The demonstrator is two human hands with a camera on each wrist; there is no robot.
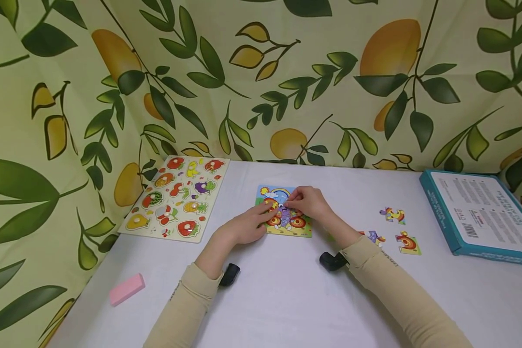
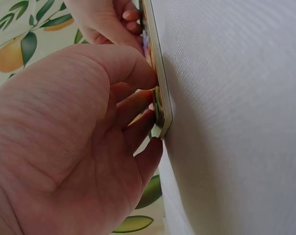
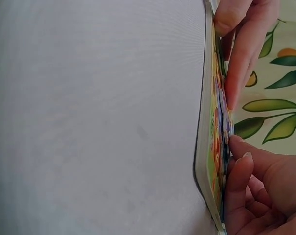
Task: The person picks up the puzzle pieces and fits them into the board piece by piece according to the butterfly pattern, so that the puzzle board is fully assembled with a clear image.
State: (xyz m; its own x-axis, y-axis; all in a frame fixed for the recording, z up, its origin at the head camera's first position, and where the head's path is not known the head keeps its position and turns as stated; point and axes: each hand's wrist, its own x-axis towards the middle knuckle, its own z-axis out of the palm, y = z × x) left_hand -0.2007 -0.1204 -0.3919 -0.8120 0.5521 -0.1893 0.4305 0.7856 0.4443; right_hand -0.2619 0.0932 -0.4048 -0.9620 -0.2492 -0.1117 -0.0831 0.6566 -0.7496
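Looking down from the head view, we have a thin rectangular puzzle board printed with a butterfly and a rainbow point(image 1: 289, 233) lying flat on the white surface point(image 1: 269, 299). Our left hand point(image 1: 249, 225) rests over its left side, fingers loosely extended. Our right hand point(image 1: 311, 200) is narrow: thumb and forefinger appear to pinch a small, mostly hidden jigsaw piece point(image 1: 283, 210) at the upper middle of the board. To the right lie loose multicoloured interlocking pieces point(image 1: 409, 243), some partly behind our right forearm; a careless pull back of the beige sleeve point(image 1: 376, 266) or the black wrist mount point(image 1: 332, 261) could scatter them.

From the left wrist, we see our left fingers touching the board's edge and face. Pushing sideways rather than down could slide the board across the surface and spoil the alignment.

From the right wrist, we see pieces standing slightly proud of the board's face, close to the fingers of both hands. Forcing the pinched piece at a slant could jam its tabs or lift a neighbour, and our left fingertips could get in its way. Whether it lines up, we cannot tell.
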